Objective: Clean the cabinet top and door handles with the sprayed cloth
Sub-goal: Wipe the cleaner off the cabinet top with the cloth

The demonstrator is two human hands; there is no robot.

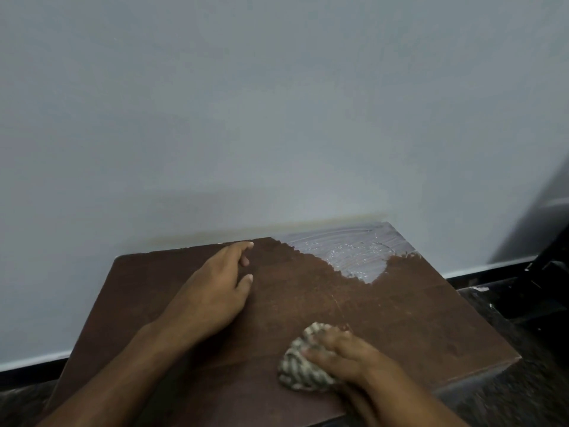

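Note:
The brown wooden cabinet top (400, 318) fills the lower middle of the head view. Its far right corner shows a wet, shiny patch (348, 254). My left hand (212, 291) lies flat on the top near the back edge, with fingers spread and nothing in it. My right hand (345, 352) presses a bunched grey-and-white patterned cloth (298, 368) onto the top near the front edge. The cabinet doors and handles are out of view.
A plain pale wall (277, 118) rises right behind the cabinet. A dark floor (523, 389) runs along the right and lower left. A dark object (548, 272) stands at the right edge beside the cabinet.

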